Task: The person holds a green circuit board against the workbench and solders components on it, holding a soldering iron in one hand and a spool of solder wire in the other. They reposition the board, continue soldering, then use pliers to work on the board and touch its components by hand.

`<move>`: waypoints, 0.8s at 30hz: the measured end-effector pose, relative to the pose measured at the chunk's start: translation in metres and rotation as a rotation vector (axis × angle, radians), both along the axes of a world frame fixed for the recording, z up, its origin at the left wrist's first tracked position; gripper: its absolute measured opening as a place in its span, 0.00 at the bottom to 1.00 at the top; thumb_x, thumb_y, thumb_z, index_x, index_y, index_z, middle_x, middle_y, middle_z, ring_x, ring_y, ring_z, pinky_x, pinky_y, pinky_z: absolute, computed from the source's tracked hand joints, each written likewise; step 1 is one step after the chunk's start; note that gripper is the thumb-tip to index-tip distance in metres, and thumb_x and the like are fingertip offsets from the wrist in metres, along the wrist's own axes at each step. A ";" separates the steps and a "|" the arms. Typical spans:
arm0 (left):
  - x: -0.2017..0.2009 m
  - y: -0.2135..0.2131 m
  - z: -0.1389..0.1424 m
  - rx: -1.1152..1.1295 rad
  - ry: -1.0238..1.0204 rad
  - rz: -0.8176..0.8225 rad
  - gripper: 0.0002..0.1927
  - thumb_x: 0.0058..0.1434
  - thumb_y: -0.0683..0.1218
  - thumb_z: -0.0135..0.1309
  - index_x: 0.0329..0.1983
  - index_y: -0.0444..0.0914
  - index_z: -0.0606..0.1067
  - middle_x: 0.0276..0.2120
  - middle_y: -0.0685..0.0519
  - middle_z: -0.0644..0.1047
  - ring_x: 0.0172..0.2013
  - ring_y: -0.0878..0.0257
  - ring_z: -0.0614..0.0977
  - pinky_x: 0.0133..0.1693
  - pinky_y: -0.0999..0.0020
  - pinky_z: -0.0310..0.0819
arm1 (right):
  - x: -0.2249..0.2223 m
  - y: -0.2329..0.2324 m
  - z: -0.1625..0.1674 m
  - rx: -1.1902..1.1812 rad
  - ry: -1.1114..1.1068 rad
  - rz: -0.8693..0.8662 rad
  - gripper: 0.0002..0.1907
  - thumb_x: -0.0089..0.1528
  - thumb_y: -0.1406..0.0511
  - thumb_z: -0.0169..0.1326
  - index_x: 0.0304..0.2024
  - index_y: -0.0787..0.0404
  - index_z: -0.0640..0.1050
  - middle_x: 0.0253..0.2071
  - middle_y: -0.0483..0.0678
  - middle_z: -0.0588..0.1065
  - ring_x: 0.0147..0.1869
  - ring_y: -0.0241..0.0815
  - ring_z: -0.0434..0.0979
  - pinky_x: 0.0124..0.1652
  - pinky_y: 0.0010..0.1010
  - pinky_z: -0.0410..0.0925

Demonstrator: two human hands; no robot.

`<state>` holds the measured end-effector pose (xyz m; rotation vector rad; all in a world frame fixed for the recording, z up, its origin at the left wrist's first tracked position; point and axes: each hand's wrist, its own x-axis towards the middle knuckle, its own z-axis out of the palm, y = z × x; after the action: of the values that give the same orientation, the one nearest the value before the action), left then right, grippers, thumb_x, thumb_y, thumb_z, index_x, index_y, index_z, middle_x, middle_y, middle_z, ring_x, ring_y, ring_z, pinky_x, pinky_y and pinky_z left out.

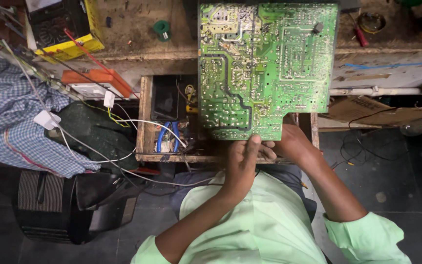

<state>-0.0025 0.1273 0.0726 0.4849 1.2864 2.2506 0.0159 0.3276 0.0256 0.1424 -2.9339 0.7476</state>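
A large green circuit board (264,68) is held upright in front of me, its solder side with many silver joints facing the camera. My left hand (242,161) grips its bottom edge, thumb pressed against the face near the lower middle. My right hand (291,142) holds the board's lower right corner from behind, mostly hidden by the board. Both forearms rise from light green sleeves over my lap.
An open wooden drawer (145,117) below the board holds blue-handled pliers (168,137) and wires. The wooden workbench (133,29) carries a yellow-edged meter (64,24), a green solder spool (162,28) and a red screwdriver (360,35). Checked cloth (10,122) and white cables lie left.
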 end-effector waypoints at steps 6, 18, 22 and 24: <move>-0.002 -0.004 0.006 0.009 -0.037 0.002 0.21 0.76 0.55 0.44 0.47 0.30 0.73 0.38 0.48 0.79 0.35 0.65 0.82 0.41 0.67 0.80 | 0.001 -0.007 0.023 0.167 0.091 -0.209 0.05 0.56 0.70 0.55 0.36 0.63 0.78 0.37 0.62 0.76 0.43 0.63 0.77 0.44 0.51 0.70; -0.018 -0.034 0.069 -0.035 -0.013 0.007 0.28 0.72 0.60 0.48 0.52 0.28 0.71 0.36 0.44 0.79 0.33 0.62 0.82 0.39 0.64 0.80 | 0.054 -0.024 0.075 0.050 0.724 -0.158 0.12 0.57 0.82 0.54 0.43 0.71 0.78 0.48 0.59 0.78 0.48 0.56 0.83 0.45 0.39 0.75; -0.016 -0.031 0.069 -0.009 -0.009 0.012 0.29 0.71 0.61 0.50 0.52 0.28 0.71 0.37 0.43 0.79 0.33 0.61 0.83 0.40 0.64 0.80 | 0.069 -0.014 0.088 -0.060 0.750 -0.230 0.08 0.63 0.82 0.54 0.43 0.71 0.78 0.48 0.56 0.80 0.51 0.49 0.83 0.48 0.33 0.74; -0.016 -0.027 0.064 -0.003 -0.017 0.005 0.29 0.71 0.61 0.50 0.51 0.28 0.72 0.37 0.43 0.79 0.34 0.61 0.83 0.41 0.64 0.80 | 0.070 -0.013 0.102 -0.044 0.763 -0.224 0.06 0.66 0.81 0.56 0.42 0.70 0.78 0.47 0.56 0.80 0.49 0.48 0.83 0.47 0.32 0.74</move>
<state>-0.0183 0.0999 0.1366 0.4615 1.2839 2.2513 0.0864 0.3149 0.1281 0.0703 -2.1637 0.5576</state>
